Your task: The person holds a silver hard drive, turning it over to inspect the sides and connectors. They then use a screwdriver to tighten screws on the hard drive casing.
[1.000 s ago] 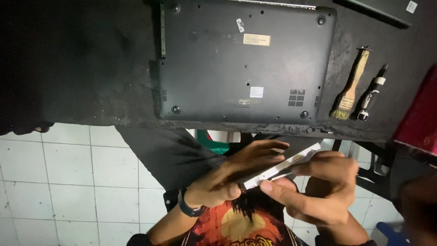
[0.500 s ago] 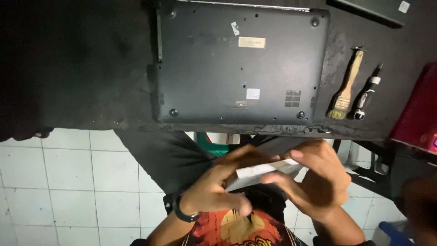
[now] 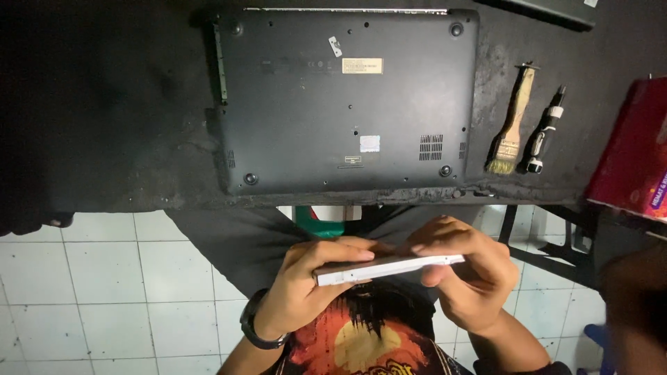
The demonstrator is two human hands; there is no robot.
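A flat white slim device [image 3: 389, 267], like a drive tray, is held edge-on and nearly level between both hands, over my lap. My left hand [image 3: 309, 288] grips its left end, thumb on top; a dark watch sits on that wrist. My right hand [image 3: 469, 274] holds the right end, fingers curled over the top edge. On the dark worktable [image 3: 125, 125] ahead lies a black laptop [image 3: 347, 97], closed and bottom side up, with screw holes and labels showing.
A wooden-handled paintbrush [image 3: 511, 121] and a black and white screwdriver [image 3: 544, 132] lie right of the laptop. A red box [image 3: 629, 153] sits at the table's right edge. White floor tiles [image 3: 104, 292] show below; a green stool part [image 3: 326, 223] is under the table.
The white device has been turned from a tilt to nearly level. Both hands have shifted a little lower and closed tighter around its ends.
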